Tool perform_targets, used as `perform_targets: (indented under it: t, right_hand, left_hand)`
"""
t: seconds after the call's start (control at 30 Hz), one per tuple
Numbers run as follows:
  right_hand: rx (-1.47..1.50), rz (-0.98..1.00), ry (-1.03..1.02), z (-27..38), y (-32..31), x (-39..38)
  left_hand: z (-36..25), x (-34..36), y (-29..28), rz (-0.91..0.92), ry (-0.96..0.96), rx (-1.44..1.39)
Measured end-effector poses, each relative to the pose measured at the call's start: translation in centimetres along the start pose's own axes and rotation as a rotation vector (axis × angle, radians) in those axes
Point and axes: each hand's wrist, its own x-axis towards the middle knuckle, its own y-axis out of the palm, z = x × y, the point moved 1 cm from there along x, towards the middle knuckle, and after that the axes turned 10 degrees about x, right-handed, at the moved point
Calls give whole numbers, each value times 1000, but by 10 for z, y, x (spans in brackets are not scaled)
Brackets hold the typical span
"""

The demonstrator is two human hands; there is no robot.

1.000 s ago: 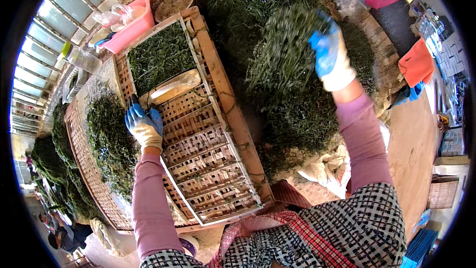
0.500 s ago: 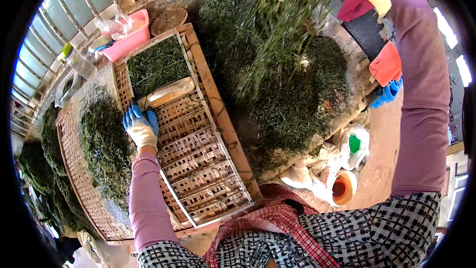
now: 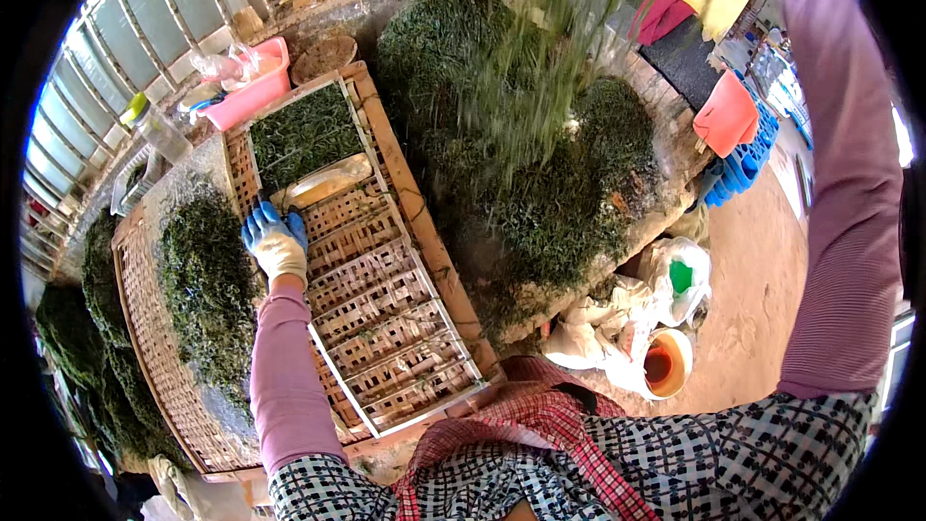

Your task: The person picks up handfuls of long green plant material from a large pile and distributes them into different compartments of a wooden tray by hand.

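My left hand (image 3: 275, 236), in a blue-and-cream glove, rests at the left edge of a white rectangular frame (image 3: 345, 394), fingers apart. A small black piece shows at the fingertips; what it belongs to is hidden. Dark green seaweed (image 3: 304, 135) fills the frame's far end, up to a pale wooden bar (image 3: 323, 183). The rest of the frame shows bare woven bamboo slats (image 3: 391, 304). My right arm (image 3: 839, 232) is raised to the upper right, its hand out of view. Near it, blurred green strands (image 3: 559, 68) hang over a large seaweed heap (image 3: 453, 77).
More seaweed (image 3: 203, 285) lies left of the frame, by a woven mat (image 3: 154, 357). A pink basin (image 3: 256, 87) and a lidded jar (image 3: 159, 125) stand far left. Right are a bucket (image 3: 667, 367), a white bag (image 3: 685, 265) and a blue plastic basket (image 3: 748, 154).
My right arm has moved outward and up, and its hand has left the view. The airborne strands are more smeared. The left hand stays at the frame's edge; the view has shifted slightly.
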Motion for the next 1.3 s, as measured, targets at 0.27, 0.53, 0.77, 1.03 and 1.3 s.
perform_targets:
  t: [0.27, 0.53, 0.77, 1.03, 1.3]
  right_hand:
    - [450, 440, 240, -59, 47, -85]
    - [993, 598, 184, -75, 59, -138]
    - [1146, 453, 401, -198, 26, -164]
    - [1405, 374, 823, -318, 40, -271]
    - [768, 110, 972, -292, 63, -337]
  left_hand:
    - [-78, 30, -153, -70, 51, -1159]
    - [-221, 59, -225, 687, -91, -2237]
    - [-250, -6, -222, 943, 240, -2232]
    - [-241, 51, -359, 552, 922, -1257]
    - [-272, 84, -403, 611, 478, -1680]
